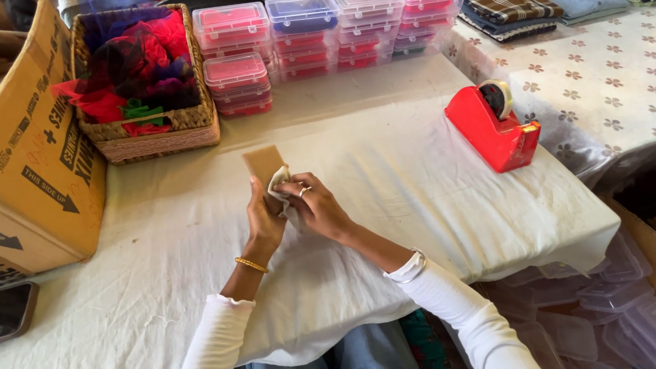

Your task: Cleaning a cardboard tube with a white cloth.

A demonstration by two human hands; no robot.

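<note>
A small tan cardboard piece lies on the white cloth-covered table, its near end under my hands. My left hand grips that near end, a gold bangle on the wrist. My right hand, with a ring on one finger, presses a small white folded piece against the cardboard. Both hands meet over the middle of the table, close to my body.
A wicker basket of red and dark fabric stands at the back left beside a large cardboard box. Stacked clear plastic boxes line the back. A red tape dispenser sits right. A phone lies near left.
</note>
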